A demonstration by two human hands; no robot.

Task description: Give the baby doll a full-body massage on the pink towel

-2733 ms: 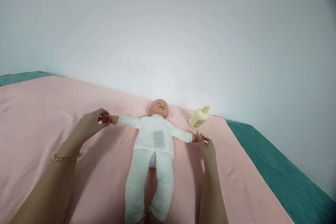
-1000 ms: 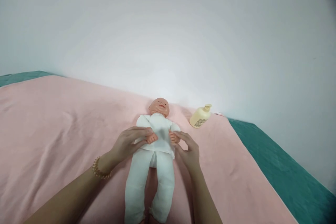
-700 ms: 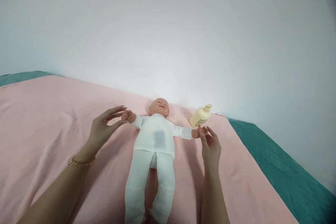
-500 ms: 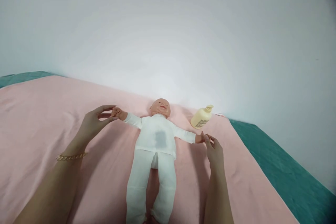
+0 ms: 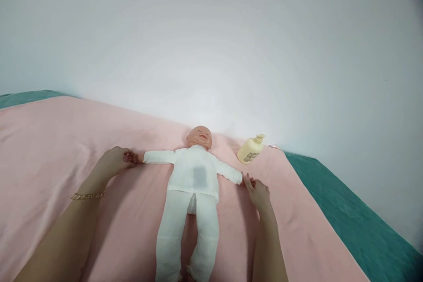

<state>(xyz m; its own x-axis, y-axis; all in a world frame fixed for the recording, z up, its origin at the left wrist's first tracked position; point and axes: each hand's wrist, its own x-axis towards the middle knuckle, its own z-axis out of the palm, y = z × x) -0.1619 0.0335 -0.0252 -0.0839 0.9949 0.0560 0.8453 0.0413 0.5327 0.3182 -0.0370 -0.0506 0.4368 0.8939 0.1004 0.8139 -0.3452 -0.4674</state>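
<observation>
A baby doll (image 5: 194, 172) in a white top and white trousers lies on its back, head toward the wall, arms stretched out to the sides. A grey patch marks the chest of its top. My left hand (image 5: 110, 163), below a gold bracelet (image 5: 87, 196), is closed around the doll's hand on the left. On the other side, my right hand (image 5: 258, 191) grips the doll's other hand, thumb on top. Both of the doll's hands are partly covered by my fingers.
A pale yellow pump bottle (image 5: 250, 150) stands beyond the doll's arm on the right. Under everything spreads a pink sheet (image 5: 297, 229), with green cloth (image 5: 346, 202) showing past its edges. A plain white wall (image 5: 211, 44) rises behind.
My left hand has closed around the doll's hand and lowered it slightly. My right hand has moved a little down and left with the doll's other hand.
</observation>
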